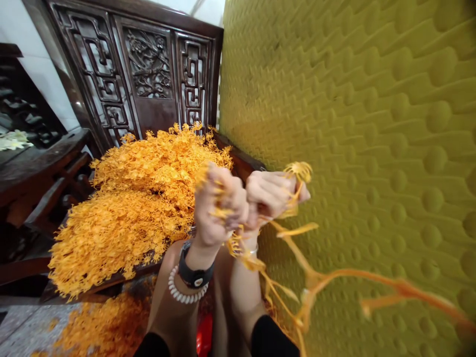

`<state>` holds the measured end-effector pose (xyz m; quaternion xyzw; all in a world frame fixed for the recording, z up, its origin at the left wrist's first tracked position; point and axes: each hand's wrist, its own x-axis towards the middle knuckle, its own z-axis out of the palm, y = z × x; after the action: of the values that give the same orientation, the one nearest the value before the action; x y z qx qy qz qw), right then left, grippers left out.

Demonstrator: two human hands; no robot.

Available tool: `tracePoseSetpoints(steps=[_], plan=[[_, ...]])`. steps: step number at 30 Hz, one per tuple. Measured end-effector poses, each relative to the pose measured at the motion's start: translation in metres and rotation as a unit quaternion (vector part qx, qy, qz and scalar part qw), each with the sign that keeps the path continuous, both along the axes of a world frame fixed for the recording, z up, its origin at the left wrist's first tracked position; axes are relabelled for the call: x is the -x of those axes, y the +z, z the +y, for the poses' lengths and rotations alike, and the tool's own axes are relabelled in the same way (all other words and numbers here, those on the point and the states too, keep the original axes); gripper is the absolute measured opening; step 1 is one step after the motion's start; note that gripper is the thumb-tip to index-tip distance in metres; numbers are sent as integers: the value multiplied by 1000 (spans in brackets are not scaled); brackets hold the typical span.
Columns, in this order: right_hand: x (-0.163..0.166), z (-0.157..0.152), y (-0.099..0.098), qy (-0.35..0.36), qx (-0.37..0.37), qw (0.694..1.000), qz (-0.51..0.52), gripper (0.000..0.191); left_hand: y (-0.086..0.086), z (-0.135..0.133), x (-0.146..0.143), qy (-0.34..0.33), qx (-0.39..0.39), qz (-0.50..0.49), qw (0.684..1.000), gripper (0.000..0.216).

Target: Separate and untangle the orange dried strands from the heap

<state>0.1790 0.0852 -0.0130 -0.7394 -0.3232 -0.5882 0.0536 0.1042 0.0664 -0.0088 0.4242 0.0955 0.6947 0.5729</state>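
Note:
My left hand (220, 206), blurred by motion, is closed on yellow plastic flower pieces that poke out between its fingers. Right beside it, my right hand (270, 194) is closed too, with a spidery yellow plastic flower piece (298, 171) sticking out past the fingers. Below both hands, an orange-yellow plastic stem (314, 283) with several branches trails off to the lower right; where it meets the hands is partly hidden. Behind my left hand rises a large heap of the same orange flower pieces (122, 238).
The heap lies on a dark carved wooden seat with a latticed backrest (154, 64). More orange pieces (107, 325) are piled on the floor at lower left. An embossed yellow-green panel (353, 124) stands close on the right. Something red (204, 334) shows between my legs.

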Motion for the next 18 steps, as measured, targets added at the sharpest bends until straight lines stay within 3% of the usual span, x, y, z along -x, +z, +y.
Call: tracePoseSetpoints(steps=[1, 2, 3, 4, 5, 6, 7, 8, 9, 11, 13, 14, 16, 18], plan=[[0, -7, 4, 87, 5, 995, 37, 27, 4, 3, 5, 14, -12, -37, 999, 48], [-2, -13, 8, 83, 19, 996, 28, 26, 6, 7, 11, 24, -21, -69, 997, 47], [-4, -18, 13, -6, 39, 999, -27, 26, 8, 12, 17, 30, -24, -86, 996, 46], [-8, -20, 16, -172, 55, 977, -116, 27, 9, 17, 24, 32, -18, -81, 996, 45], [-13, -20, 19, -378, 63, 897, -220, 30, 8, 21, 30, 32, -5, -58, 998, 43], [-19, -18, 21, -567, 44, 763, -309, 34, 7, 25, 35, 34, 10, -20, 999, 40], [-24, -14, 21, -707, -2, 603, -370, 39, 5, 27, 39, 37, 21, 24, 999, 37], [-30, -10, 19, -795, -62, 451, -400, 42, 2, 27, 42, 44, 26, 66, 996, 34], [-34, -7, 18, -843, -119, 319, -416, 44, 0, 26, 43, 55, 24, 107, 992, 32], [-39, -2, 14, -857, -196, 115, -463, 41, -2, 20, 44, 76, -5, 189, 979, 29], [-39, -2, 12, -812, -220, -38, -539, 37, -1, 12, 44, 100, -59, 269, 956, 27], [-37, -3, 13, -783, -228, -96, -571, 36, 0, 9, 44, 116, -84, 308, 941, 26], [-31, -5, 16, -740, -243, -162, -606, 35, 3, 4, 45, 153, -116, 390, 901, 26], [-27, -7, 19, -730, -246, -187, -609, 35, 6, 2, 46, 185, -118, 475, 852, 26]])
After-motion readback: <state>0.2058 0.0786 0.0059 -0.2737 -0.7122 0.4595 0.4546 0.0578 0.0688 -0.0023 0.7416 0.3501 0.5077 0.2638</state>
